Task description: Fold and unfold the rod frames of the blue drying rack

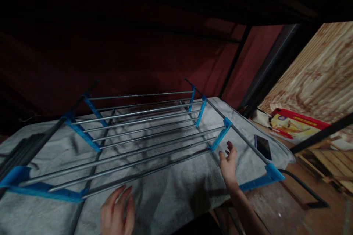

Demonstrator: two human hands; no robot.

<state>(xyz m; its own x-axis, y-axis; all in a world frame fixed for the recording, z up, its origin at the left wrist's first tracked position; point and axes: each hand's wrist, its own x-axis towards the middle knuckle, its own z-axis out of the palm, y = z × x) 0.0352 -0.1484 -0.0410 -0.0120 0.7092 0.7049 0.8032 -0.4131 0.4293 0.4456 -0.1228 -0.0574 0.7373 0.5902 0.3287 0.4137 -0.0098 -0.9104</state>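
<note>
A metal drying rack [143, 132] with blue plastic joints stands in front of me, its grey rods running left to right. A grey towel [179, 187] lies spread flat over the near rods and drapes beneath the rest. My left hand [118, 211] rests flat on the towel at the near edge, fingers together and pointing away. My right hand [228, 163] lies on the towel near a blue joint on the right side, fingers slightly apart, holding nothing.
A dark phone [263, 147] lies on the towel's right edge. Beyond it sit a red and yellow package [295, 125], wooden boards [317, 73] and a dark metal frame post [264, 73]. A dark red wall fills the background.
</note>
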